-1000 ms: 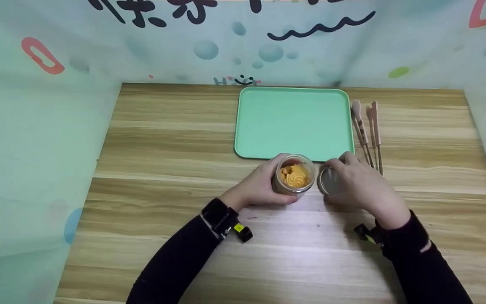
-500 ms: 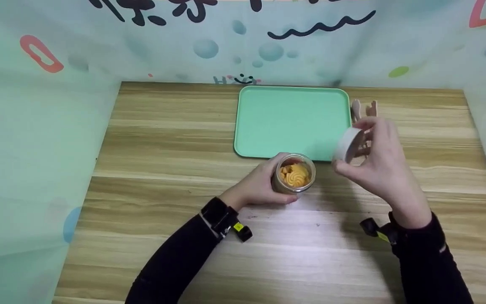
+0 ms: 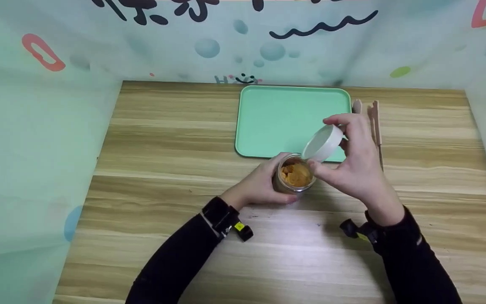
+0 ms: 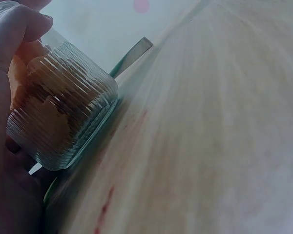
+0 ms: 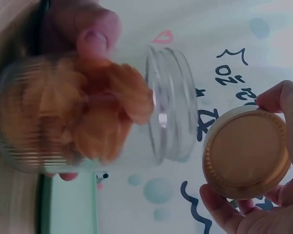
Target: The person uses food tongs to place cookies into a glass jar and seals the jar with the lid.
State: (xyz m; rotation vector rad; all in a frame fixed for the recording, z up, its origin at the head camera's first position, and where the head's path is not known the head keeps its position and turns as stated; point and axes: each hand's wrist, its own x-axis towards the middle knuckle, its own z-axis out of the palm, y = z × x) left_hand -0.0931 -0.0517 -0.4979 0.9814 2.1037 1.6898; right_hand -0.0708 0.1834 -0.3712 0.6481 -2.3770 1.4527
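Note:
A ribbed clear glass jar (image 3: 284, 185) stands on the table, filled with swirled orange-yellow cookies (image 3: 297, 175). Its mouth is uncovered. My left hand (image 3: 264, 182) grips the jar round its left side; in the left wrist view the ribbed wall of the jar (image 4: 83, 105) lies against the fingers. Tilted above the jar's right rim is a white round lid (image 3: 324, 142), pinched at its edge by my right hand (image 3: 359, 162). The right wrist view shows the underside of the lid (image 5: 246, 151) facing the jar's threaded neck (image 5: 171, 105), with a gap between them.
A mint-green tray (image 3: 285, 118) lies just behind the jar. Right of the tray are a spoon (image 3: 357, 106), mostly hidden by the right hand, and another long pink-handled utensil (image 3: 376, 122). A printed cloth (image 3: 163, 46) hangs round the wooden table (image 3: 163, 139).
My right hand has picked the lid up from the table beside the jar, lifted it, then brought it left over the jar's rim. The left hand and jar have stayed in place.

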